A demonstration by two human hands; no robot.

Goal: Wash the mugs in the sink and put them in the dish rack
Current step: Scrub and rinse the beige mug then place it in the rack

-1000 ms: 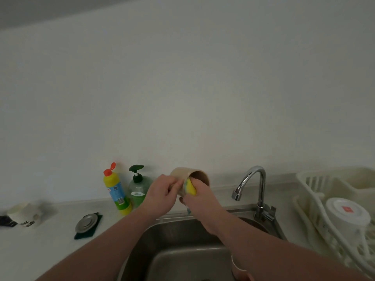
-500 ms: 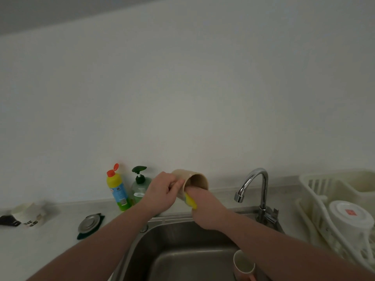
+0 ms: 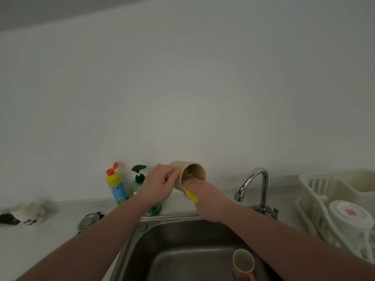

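Sink (image 3: 142,250): the beige mug (image 3: 192,171) is held above its back edge; if wet fingers slip, it can fall on the pink mug (image 3: 243,264) inside.
Left hand (image 3: 160,185): fingers curled around the beige mug.
Right hand (image 3: 211,197): grips the yellow sponge (image 3: 191,195); fingertips are now inside the mug, deeper than before.
Dish rack (image 3: 310,191): holds one white cup (image 3: 349,218).
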